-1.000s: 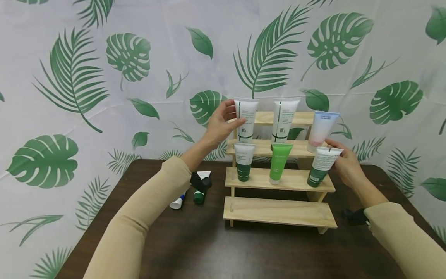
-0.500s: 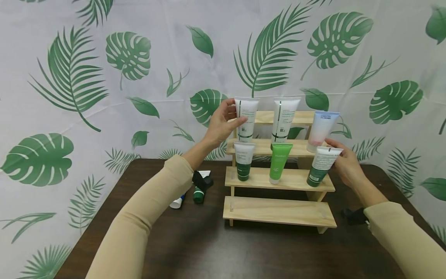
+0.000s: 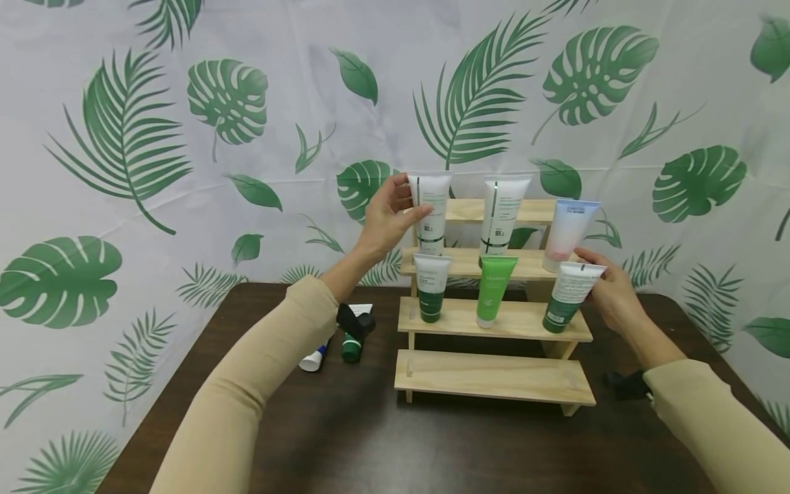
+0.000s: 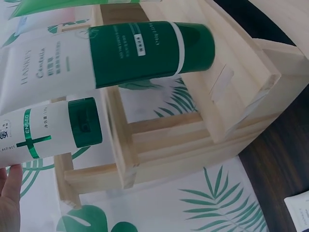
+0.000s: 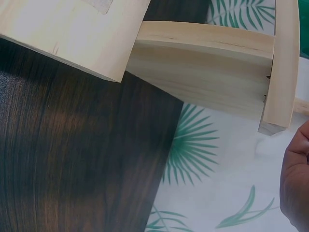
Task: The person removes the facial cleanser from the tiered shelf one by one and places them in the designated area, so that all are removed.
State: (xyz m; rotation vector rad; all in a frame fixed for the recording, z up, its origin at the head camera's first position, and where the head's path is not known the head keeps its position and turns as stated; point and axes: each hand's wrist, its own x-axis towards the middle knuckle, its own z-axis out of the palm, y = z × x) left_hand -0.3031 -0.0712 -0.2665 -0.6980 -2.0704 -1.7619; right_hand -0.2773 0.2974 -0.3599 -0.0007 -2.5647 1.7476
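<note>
- A person's left hand [image 3: 385,216] pinches a tall white plastic squeeze tube with thin green stripes and a dark green cap [image 3: 437,219], its thumb across the front and fingers at the side near the top.
- That tube is at the left end of the third shelf up on a pale wooden four-step stand [image 3: 494,376]. It lies directly to the right of the left hand, long axis nearly upright, cap end down.
- The left hand is much the nearer one; the right hand [image 3: 614,291] is at the stand's opposite side, by the right ends of the middle shelves.
- Just beside the right hand, a short white tube with a dark green lower half [image 3: 572,295] leans at the second shelf's right end. Whether the right hand grips this tube, grips the stand or only rests there, I cannot tell.
- In the head view, a matching short white-and-green tube [image 3: 432,288] on the shelf below hides the held tube's cap. The left wrist view shows the cap, but not clearly whether it touches the shelf.
- Most of the right hand falls outside its own wrist view.
- On the brown wood-grain desk [image 3: 432,446], left of the stand, a black wrist strap [image 3: 354,322] and the left forearm partly cover two lying tubes, one with a green cap [image 3: 350,348], one with a white cap [image 3: 311,361].
</note>
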